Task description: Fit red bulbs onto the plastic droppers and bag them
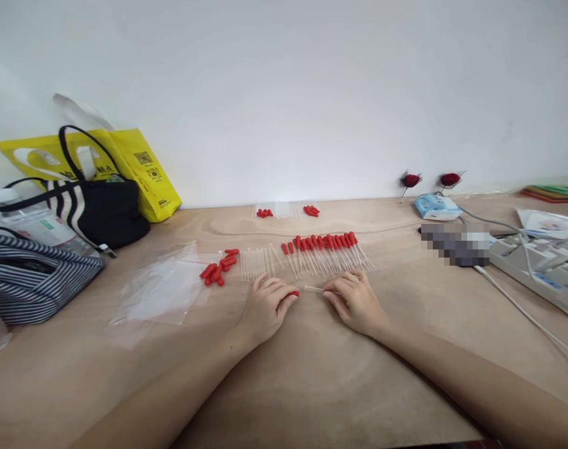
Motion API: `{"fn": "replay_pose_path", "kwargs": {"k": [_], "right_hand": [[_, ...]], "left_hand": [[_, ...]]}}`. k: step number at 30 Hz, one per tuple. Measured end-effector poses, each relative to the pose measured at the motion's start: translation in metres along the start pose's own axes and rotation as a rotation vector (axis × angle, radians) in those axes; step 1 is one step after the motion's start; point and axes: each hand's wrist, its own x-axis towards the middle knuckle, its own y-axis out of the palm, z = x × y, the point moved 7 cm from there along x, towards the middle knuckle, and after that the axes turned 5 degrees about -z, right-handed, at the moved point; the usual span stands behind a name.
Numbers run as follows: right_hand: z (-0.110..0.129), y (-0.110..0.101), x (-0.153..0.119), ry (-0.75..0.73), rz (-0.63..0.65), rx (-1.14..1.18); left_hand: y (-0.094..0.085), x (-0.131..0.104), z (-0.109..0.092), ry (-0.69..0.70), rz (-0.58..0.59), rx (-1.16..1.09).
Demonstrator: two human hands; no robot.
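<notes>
My left hand (269, 308) is closed, pinching a red rubber bulb (293, 293) between thumb and fingers. Facing it, my right hand (355, 302) grips a thin clear dropper tube (313, 289) whose end points left toward the bulb; a small gap separates the two. Beyond my hands lies a row of droppers with red bulbs (328, 242), their clear stems pointing toward me. Left of that row are several bare clear tubes (254, 264) side by side. A small heap of loose red bulbs (215, 273) sits beside them.
Clear plastic bags (157, 293) lie flat at left, and bagged red bulbs (265, 213) rest by the wall. A striped pouch (35, 274), a black bag (110, 209) and a yellow bag (148, 181) crowd the left. Cables (522, 305) and a power strip (545, 268) occupy the right.
</notes>
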Motion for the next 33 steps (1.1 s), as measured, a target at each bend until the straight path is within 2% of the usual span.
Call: {"fn": "replay_pose_path", "kwargs": {"k": [7, 15, 19, 26, 33], "right_hand": [[0.011, 0.002, 0.002, 0.014, -0.042, 0.008], [0.028, 0.009, -0.001, -0.094, -0.063, -0.017], [0.033, 0.011, -0.001, -0.136, -0.057, -0.03], [0.029, 0.008, 0.002, -0.268, 0.029, -0.126], [0.031, 0.007, 0.002, -0.23, 0.037, -0.008]], "left_hand": [[0.001, 0.001, 0.008, -0.051, 0.006, -0.067], [-0.002, 0.001, 0.014, -0.132, -0.052, -0.139], [-0.002, 0.001, 0.016, -0.168, -0.044, -0.203], [-0.001, -0.003, 0.005, -0.054, 0.043, -0.13], [-0.003, -0.004, -0.009, 0.061, 0.047, -0.107]]}}
